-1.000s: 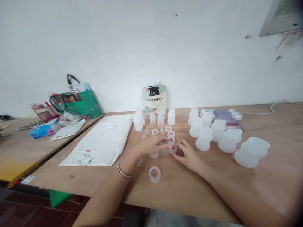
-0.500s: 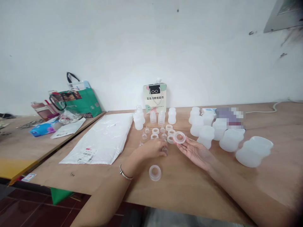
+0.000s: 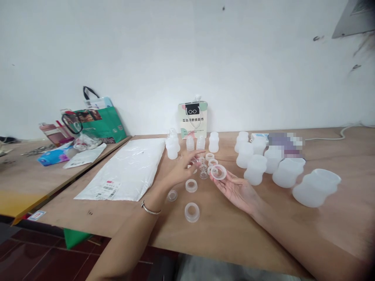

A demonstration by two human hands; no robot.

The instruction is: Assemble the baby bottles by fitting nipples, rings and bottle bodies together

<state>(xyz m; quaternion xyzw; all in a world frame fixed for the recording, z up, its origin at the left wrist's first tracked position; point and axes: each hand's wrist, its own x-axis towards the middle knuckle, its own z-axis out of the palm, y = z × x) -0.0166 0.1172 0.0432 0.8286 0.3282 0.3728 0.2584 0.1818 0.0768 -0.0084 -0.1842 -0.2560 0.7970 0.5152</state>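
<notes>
In my right hand [image 3: 238,193] a translucent baby bottle screw ring [image 3: 225,173] is pinched at its edge, tilted toward me. My left hand [image 3: 186,168] is open, fingers apart, over the middle of the table, just left of a short column of clear bottle nipples [image 3: 203,175]. It partly hides rings and nipples beneath. More screw rings stand behind the held one, such as a far ring [image 3: 209,156]. Nearer me lie a ring [image 3: 191,190], a front ring [image 3: 192,219] and a single nipple [image 3: 172,195].
Several frosted bottle bodies [image 3: 255,171] stand on the right, with others at the back. Two clear caps [image 3: 190,143] stand before a paper bag [image 3: 192,123]. A white plastic mailer [image 3: 125,168] covers the left. A green bag [image 3: 108,127] sits on the adjoining table.
My left hand has moved back from the nipple it was on and its fingers have spread. That nipple now stands in the column. My right hand still holds the ring, shifted slightly left.
</notes>
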